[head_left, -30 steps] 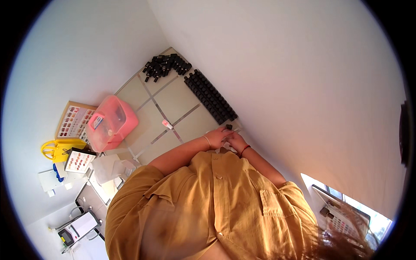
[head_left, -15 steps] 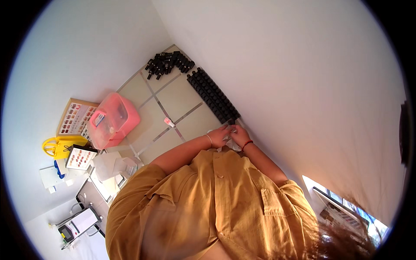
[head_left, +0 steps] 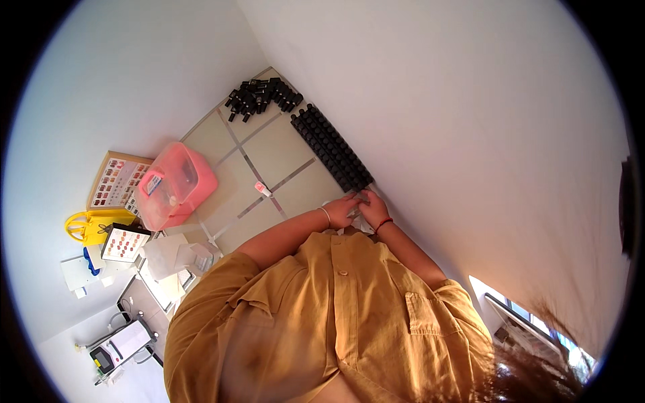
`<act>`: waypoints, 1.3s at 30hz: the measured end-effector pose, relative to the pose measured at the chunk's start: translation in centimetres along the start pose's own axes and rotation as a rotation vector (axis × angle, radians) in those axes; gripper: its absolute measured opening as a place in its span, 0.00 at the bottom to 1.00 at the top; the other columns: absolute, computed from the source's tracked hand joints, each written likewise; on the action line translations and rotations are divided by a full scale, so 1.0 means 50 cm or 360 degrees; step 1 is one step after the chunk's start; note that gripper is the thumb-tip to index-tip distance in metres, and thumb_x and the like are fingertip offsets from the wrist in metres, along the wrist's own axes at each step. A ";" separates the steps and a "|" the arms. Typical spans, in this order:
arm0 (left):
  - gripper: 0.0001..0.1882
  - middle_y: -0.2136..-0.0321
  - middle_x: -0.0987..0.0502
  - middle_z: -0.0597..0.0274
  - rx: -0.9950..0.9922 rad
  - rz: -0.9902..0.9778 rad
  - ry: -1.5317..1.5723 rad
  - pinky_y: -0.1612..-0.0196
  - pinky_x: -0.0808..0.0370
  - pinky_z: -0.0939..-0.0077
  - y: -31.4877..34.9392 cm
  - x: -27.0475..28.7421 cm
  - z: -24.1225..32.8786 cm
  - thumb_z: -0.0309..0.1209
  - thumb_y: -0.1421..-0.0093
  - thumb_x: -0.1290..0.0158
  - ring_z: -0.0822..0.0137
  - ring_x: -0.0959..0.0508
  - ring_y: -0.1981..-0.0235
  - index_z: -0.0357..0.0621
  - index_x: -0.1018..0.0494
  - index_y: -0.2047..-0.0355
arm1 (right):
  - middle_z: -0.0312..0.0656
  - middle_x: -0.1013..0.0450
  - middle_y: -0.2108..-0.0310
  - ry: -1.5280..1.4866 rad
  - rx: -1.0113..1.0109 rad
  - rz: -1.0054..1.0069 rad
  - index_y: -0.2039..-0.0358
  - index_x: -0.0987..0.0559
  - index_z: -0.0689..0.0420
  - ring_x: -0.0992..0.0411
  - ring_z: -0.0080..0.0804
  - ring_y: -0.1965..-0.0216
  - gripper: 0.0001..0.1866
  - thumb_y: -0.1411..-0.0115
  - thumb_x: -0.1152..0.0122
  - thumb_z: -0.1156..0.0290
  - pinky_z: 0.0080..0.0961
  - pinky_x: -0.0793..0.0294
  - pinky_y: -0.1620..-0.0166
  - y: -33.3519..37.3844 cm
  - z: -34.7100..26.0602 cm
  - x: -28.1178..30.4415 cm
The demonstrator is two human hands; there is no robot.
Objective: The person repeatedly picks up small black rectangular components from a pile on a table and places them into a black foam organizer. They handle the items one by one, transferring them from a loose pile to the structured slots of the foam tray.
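My left hand (head_left: 342, 210), with a pale band at its wrist, meets my right hand (head_left: 373, 209) close in front of my body. The right wrist wears a red band. Fingers of both hands are curled and pinched together; whatever is between them is too small or hidden to name. A crumpled white cloth or tissue (head_left: 363, 224) shows under and between the hands. Just beyond the fingertips lies the near end of a block of tightly lined-up black bottles (head_left: 331, 148), set in rows along the right wall.
Loose black bottles (head_left: 259, 99) lie piled at the far corner of the tiled surface (head_left: 232, 181). A small white and pink bottle (head_left: 263, 189) lies mid-surface. To the left are a pink clear-lidded box (head_left: 176, 188), colour sample boards (head_left: 117, 183) and a yellow bag (head_left: 101, 226).
A black bottle end that stuck out by my fingertips no longer shows there. My right hand has shifted slightly; the bottles on the surface look the same.
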State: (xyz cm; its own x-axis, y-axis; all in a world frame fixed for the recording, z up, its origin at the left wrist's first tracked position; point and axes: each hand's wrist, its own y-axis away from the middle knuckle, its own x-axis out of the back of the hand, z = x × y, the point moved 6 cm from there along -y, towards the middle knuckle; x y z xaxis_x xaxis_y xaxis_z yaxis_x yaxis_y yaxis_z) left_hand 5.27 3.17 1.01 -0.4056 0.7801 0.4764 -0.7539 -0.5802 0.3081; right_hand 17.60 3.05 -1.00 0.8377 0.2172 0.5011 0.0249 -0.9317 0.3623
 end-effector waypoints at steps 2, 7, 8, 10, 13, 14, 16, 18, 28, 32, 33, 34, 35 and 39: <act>0.34 0.44 0.49 0.33 -0.0020 0.0031 -0.0003 0.40 0.46 0.63 -0.004 -0.007 -0.015 0.30 0.56 0.50 0.44 0.48 0.41 0.43 0.44 0.45 | 0.49 0.31 0.55 -0.0082 -0.0023 -0.0027 0.49 0.34 0.60 0.29 0.37 0.59 0.26 0.51 0.49 0.71 0.28 0.30 0.56 -0.005 0.016 -0.012; 0.35 0.43 0.49 0.34 0.0038 0.0021 0.0020 0.40 0.46 0.64 0.000 0.004 -0.004 0.30 0.56 0.50 0.44 0.47 0.41 0.42 0.44 0.45 | 0.50 0.33 0.52 -0.0388 -0.0133 -0.0022 0.47 0.36 0.61 0.33 0.36 0.52 0.27 0.51 0.49 0.73 0.27 0.34 0.50 -0.007 0.033 -0.016; 0.35 0.43 0.49 0.35 0.0042 0.0041 0.0019 0.40 0.46 0.64 -0.001 0.000 -0.012 0.30 0.56 0.50 0.45 0.46 0.41 0.42 0.44 0.45 | 0.50 0.34 0.51 -0.0452 -0.0141 -0.0010 0.47 0.36 0.62 0.34 0.36 0.51 0.28 0.51 0.48 0.73 0.27 0.36 0.49 -0.016 0.052 -0.020; 0.35 0.43 0.49 0.35 0.0049 0.0058 0.0025 0.40 0.46 0.65 -0.005 -0.009 -0.028 0.31 0.56 0.50 0.45 0.46 0.41 0.42 0.44 0.45 | 0.50 0.35 0.50 -0.0628 -0.0121 -0.0021 0.47 0.37 0.62 0.37 0.36 0.48 0.28 0.51 0.48 0.74 0.26 0.39 0.46 -0.037 0.090 -0.037; 0.34 0.44 0.47 0.37 -0.0015 0.0108 0.0004 0.41 0.44 0.66 -0.007 -0.011 -0.034 0.32 0.56 0.50 0.46 0.43 0.43 0.43 0.43 0.45 | 0.47 0.36 0.49 -0.0822 -0.0005 -0.0046 0.45 0.39 0.62 0.37 0.33 0.49 0.29 0.50 0.49 0.75 0.22 0.39 0.51 -0.054 0.129 -0.053; 0.34 0.46 0.43 0.37 -0.0075 0.0170 -0.0027 0.43 0.41 0.67 -0.003 -0.008 -0.030 0.33 0.56 0.50 0.46 0.40 0.45 0.43 0.42 0.46 | 0.44 0.36 0.49 -0.0792 0.0058 -0.0036 0.44 0.41 0.61 0.35 0.29 0.54 0.29 0.49 0.50 0.76 0.19 0.36 0.58 -0.054 0.130 -0.052; 0.31 0.51 0.35 0.41 0.0005 0.0056 0.0031 0.48 0.36 0.67 0.005 -0.003 -0.036 0.35 0.54 0.50 0.48 0.33 0.51 0.43 0.38 0.48 | 0.42 0.36 0.49 -0.0732 0.0009 -0.0057 0.44 0.41 0.60 0.32 0.27 0.57 0.28 0.48 0.52 0.77 0.16 0.32 0.65 -0.047 0.126 -0.047; 0.26 0.58 0.28 0.47 0.0284 -0.0286 0.0208 0.52 0.32 0.68 0.038 0.014 -0.038 0.39 0.51 0.50 0.51 0.27 0.58 0.42 0.34 0.51 | 0.42 0.37 0.47 -0.0667 -0.0201 -0.0122 0.46 0.38 0.60 0.32 0.28 0.55 0.26 0.48 0.52 0.77 0.17 0.31 0.63 -0.026 0.083 -0.024; 0.12 0.74 0.24 0.52 0.0458 0.0012 -0.0730 0.66 0.27 0.65 0.110 0.310 -0.362 0.33 0.48 0.57 0.55 0.23 0.70 0.43 0.26 0.68 | 0.53 0.52 0.40 0.1299 0.0113 -0.0573 0.49 0.35 0.61 0.45 0.41 0.42 0.35 0.56 0.40 0.55 0.46 0.39 0.47 0.021 -0.007 -0.045; 0.17 0.61 0.27 0.47 0.0686 0.0948 -0.0132 0.53 0.32 0.64 0.094 0.470 -0.365 0.30 0.51 0.53 0.51 0.28 0.57 0.45 0.30 0.59 | 0.50 0.63 0.37 0.1351 -0.0188 -0.0897 0.43 0.42 0.61 0.55 0.43 0.38 0.39 0.53 0.44 0.54 0.56 0.50 0.44 0.023 -0.045 -0.035; 0.20 0.59 0.28 0.46 0.0618 0.1098 -0.0117 0.51 0.33 0.65 0.086 0.493 -0.375 0.29 0.52 0.52 0.51 0.29 0.54 0.46 0.31 0.56 | 0.49 0.66 0.36 0.1339 -0.0275 -0.0995 0.42 0.44 0.60 0.57 0.43 0.37 0.39 0.52 0.47 0.56 0.57 0.54 0.42 0.021 -0.052 -0.033; 0.22 0.57 0.29 0.46 0.0660 0.1134 0.0001 0.50 0.35 0.66 0.062 0.504 -0.380 0.28 0.52 0.52 0.51 0.30 0.53 0.46 0.33 0.54 | 0.50 0.66 0.36 0.1329 -0.0281 -0.0987 0.42 0.44 0.61 0.57 0.44 0.37 0.42 0.53 0.46 0.51 0.59 0.52 0.44 0.016 -0.034 -0.033; 0.24 0.55 0.30 0.45 0.0704 0.1167 0.0119 0.48 0.36 0.67 0.039 0.514 -0.382 0.28 0.52 0.52 0.51 0.31 0.52 0.47 0.35 0.51 | 0.51 0.66 0.36 0.1317 -0.0288 -0.0980 0.42 0.44 0.61 0.57 0.45 0.37 0.44 0.54 0.45 0.46 0.61 0.50 0.45 0.013 -0.010 -0.040; 0.27 0.54 0.30 0.45 0.0835 0.1486 0.0481 0.52 0.31 0.67 0.010 0.538 -0.525 0.27 0.52 0.52 0.52 0.32 0.51 0.48 0.39 0.48 | 0.52 0.67 0.36 0.1249 -0.0241 -0.1110 0.42 0.46 0.62 0.58 0.48 0.37 0.49 0.55 0.46 0.40 0.64 0.50 0.47 -0.004 0.003 -0.060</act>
State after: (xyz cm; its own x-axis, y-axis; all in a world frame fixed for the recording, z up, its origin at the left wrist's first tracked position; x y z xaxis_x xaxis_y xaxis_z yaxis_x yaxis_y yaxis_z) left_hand -19.60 30.02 -7.62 -0.8627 -0.0309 0.5047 0.1960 -0.9406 0.2774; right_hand 15.17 2.56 -2.69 0.0762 0.8674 0.4918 0.2509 -0.4940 0.8325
